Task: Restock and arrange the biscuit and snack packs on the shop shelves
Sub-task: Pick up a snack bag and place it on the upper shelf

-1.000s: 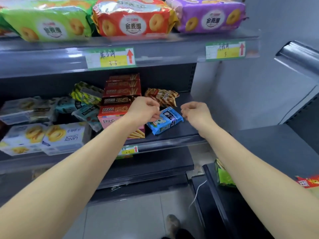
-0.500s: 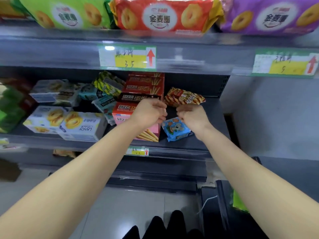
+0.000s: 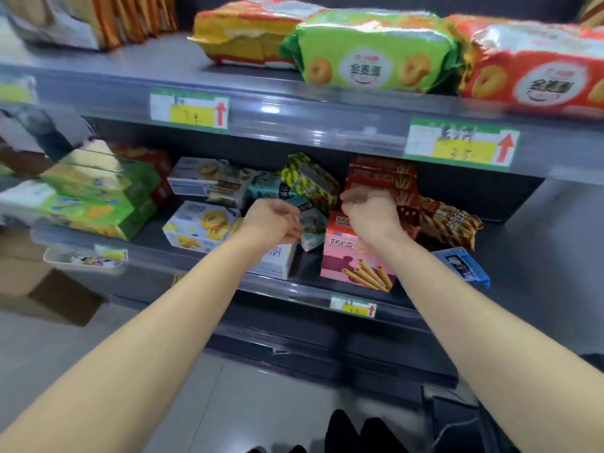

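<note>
Two shelves stocked; arranging judged partway. Upper shelf [image 3: 294,104]: three large biscuit bags [image 3: 369,57], side by side. Middle shelf [image 3: 304,291]: one pink wafer-roll box [image 3: 353,259] at the front, one blue pack [image 3: 462,264] loose at the right, teal packs heaped, left to straighten. Left hand [image 3: 273,222] pinches a teal pack [image 3: 312,232] by its edge. Right hand [image 3: 371,212] curled above the pink box; whether it holds anything, cannot tell.

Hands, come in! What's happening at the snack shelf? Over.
Left hand curled against teal pack, grip unclear. Right hand curled near pink wafer box, nothing seen in it. Blue pack lies apart, shelf's right end. Nothing in the way.
</note>
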